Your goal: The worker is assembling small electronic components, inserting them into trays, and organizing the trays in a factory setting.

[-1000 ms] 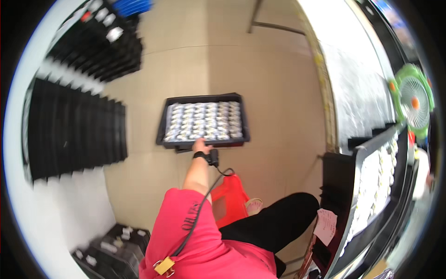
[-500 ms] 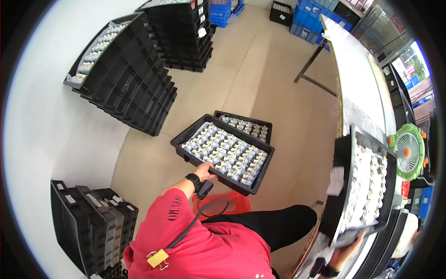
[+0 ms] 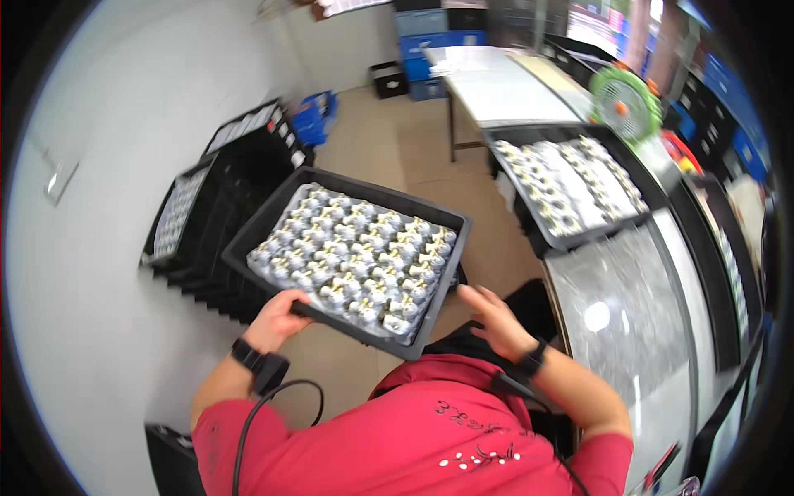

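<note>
A black plastic tray (image 3: 459, 240), filled with rows of small white and metallic parts on a pale liner, is held out in front of my body. My left hand (image 3: 281, 321) is closed round its near left edge, the fingertips hidden underneath. Close to the tray's right side is my right hand (image 3: 495, 318), its fingers apart and slightly blurred, holding nothing. The tray hangs a little tilted above the floor. A second black tray (image 3: 571, 240), with similar parts and white strips between the rows, rests on the workbench at my right.
Tall stacks of black trays (image 3: 211, 256) stand along the left wall. The workbench (image 3: 616, 306) runs down my right side, with a green fan (image 3: 626, 106) behind its tray. Blue crates (image 3: 430, 45) are piled at the back. More black trays (image 3: 713, 264) line the far right.
The held tray has come up closer to my body. My right hand has left the bench tray and moved beside the held one. My view has swung toward the right.
</note>
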